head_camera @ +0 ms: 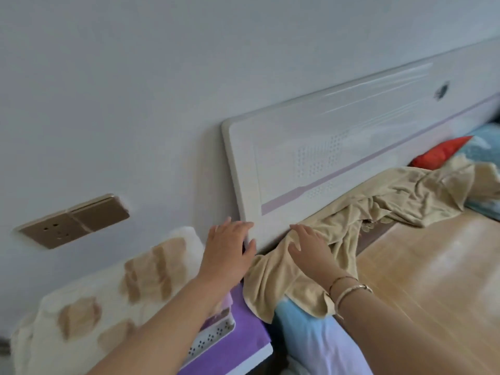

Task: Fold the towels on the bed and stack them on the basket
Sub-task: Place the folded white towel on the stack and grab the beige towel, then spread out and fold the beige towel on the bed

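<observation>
Towel stretches from lower centre to the right edge; my right hand lies flat on its near end, my left hand spread just beside.

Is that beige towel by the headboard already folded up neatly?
No: the beige towel lies crumpled and spread along the headboard, with the right hand resting flat on one end.

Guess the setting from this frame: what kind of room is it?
Most likely a home bedroom: a white headboard against the wall, a crumpled beige towel on the bed, and a wall socket beside it.
</observation>
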